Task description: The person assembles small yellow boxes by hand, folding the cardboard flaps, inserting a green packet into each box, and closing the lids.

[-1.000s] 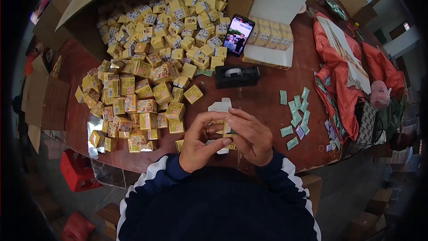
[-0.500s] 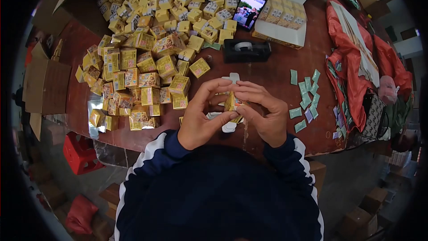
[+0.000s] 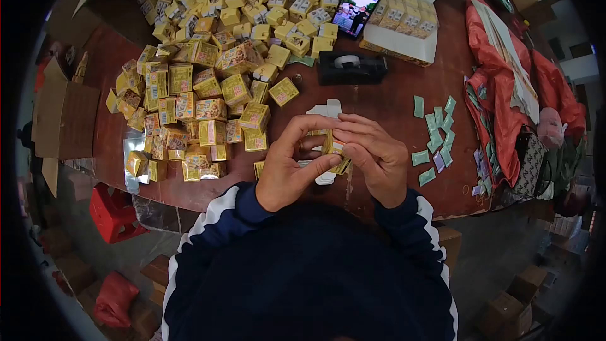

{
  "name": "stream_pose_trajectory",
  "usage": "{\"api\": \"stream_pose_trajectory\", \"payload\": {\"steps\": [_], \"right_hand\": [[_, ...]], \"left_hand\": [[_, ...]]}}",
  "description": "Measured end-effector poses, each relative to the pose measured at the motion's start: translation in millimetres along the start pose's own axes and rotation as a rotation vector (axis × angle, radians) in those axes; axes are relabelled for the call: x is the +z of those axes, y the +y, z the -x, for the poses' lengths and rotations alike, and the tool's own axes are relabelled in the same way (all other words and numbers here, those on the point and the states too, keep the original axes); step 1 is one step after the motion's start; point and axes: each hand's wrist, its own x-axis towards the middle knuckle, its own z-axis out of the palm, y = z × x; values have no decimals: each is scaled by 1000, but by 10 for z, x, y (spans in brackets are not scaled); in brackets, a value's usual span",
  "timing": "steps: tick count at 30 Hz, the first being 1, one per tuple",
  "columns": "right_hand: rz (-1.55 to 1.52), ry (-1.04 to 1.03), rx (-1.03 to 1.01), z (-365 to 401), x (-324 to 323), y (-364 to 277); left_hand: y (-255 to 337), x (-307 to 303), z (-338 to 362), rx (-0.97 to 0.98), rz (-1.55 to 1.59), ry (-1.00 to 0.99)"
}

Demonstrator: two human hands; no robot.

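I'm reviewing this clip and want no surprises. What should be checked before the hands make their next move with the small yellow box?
1. Grip on small yellow box: ok, left hand and right hand both pinch it.
2. Its flaps shut: cannot tell, fingers cover them.
3. Bare table beside the hands: ok, wood shows to the right.
4. View of tape dispenser: ok, unblocked ahead of the hands.
5. Space from green slips: ok, they lie apart, to the right.

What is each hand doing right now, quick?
Left hand: closed, pinching the small yellow box.
Right hand: closed on the same small yellow box.
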Motion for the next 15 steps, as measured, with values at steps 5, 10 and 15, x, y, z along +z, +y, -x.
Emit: {"api": "stream_pose_trajectory", "payload": {"steps": [5, 10, 15], "right_hand": [[155, -27, -185, -12, -21, 26], [292, -27, -309, -26, -41, 87], [341, -2, -371, 0, -30, 106]], "left_hand": [[14, 39, 13, 14, 76, 21], [-7, 18, 22, 7, -58, 25], [-13, 23, 5, 8, -75, 3]]}}
